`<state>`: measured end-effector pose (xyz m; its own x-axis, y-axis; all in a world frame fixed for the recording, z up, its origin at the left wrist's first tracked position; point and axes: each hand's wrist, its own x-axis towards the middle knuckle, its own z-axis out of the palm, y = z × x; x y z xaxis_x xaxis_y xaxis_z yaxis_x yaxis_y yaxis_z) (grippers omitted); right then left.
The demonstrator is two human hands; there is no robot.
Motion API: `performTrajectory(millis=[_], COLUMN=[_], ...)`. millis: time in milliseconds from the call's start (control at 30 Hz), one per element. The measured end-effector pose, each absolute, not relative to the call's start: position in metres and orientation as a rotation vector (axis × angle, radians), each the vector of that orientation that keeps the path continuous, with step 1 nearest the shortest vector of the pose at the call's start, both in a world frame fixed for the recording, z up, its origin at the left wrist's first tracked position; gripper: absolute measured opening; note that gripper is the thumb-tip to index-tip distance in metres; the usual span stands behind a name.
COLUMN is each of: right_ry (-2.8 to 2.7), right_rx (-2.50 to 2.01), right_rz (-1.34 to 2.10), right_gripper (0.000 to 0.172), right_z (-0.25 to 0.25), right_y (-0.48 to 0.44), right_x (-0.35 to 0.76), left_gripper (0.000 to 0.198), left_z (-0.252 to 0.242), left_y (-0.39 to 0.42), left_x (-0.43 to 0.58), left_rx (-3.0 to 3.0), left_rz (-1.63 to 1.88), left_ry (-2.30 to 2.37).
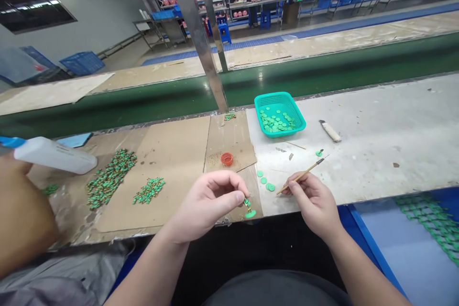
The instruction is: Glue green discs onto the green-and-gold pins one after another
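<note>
My left hand [211,201] is closed in a pinch on a tiny green figure [247,202] that stands on a round green base [250,213] at the table's front edge. My right hand [311,201] is closed around a thin wooden paintbrush [303,176], whose tip points up and to the right. Three loose green discs [266,182] lie on the table between my hands. A small orange paint cap [226,158] sits on the cardboard just beyond my left hand.
A teal basket [283,103] holds several green discs. Two heaps of finished green figures [111,177] lie on cardboard at the left. A white bottle [50,155] is at the far left, a small knife [330,130] lies right of the basket, and a steel post [201,38] rises behind.
</note>
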<state>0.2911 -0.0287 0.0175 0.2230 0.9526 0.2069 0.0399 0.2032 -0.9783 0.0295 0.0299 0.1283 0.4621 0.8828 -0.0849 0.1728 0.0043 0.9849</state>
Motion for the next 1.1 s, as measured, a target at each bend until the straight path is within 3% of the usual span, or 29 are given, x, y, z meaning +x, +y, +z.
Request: performTrajectory(millis=[233, 667, 867, 1033, 1100], right_ry=[-1.135, -1.167, -1.198, -1.209, -1.233], right_rx=[-1.211, -1.326, -1.322, -1.308, -1.309], right_rz=[0.68, 0.486, 0.479, 0.546, 0.575], right_gripper=[0.022, 0.012, 0.014, 0.015, 0.016], right_z=[0.012, 0.017, 0.022, 0.023, 0.024], right_y=[-0.046, -0.104, -0.11, -0.112, -0.11], right_x=[0.292, 0.328, 0.333, 0.336, 0.335], left_gripper=[0.025, 0.028, 0.028, 0.039, 0.033], left_z=[0.116, 0.04, 0.055, 0.087, 0.092], left_y=[0.049, 0.121, 0.124, 0.109, 0.093], left_x=[0.06, 0.236, 0.217, 0.138, 0.109], left_rx=[1.811, 2.371, 2.381, 2.329, 2.34], left_rz=[0.747, 0.684, 0.667, 0.666, 0.56], left_ry=[1.01, 0.961, 1.007, 1.146, 1.123])
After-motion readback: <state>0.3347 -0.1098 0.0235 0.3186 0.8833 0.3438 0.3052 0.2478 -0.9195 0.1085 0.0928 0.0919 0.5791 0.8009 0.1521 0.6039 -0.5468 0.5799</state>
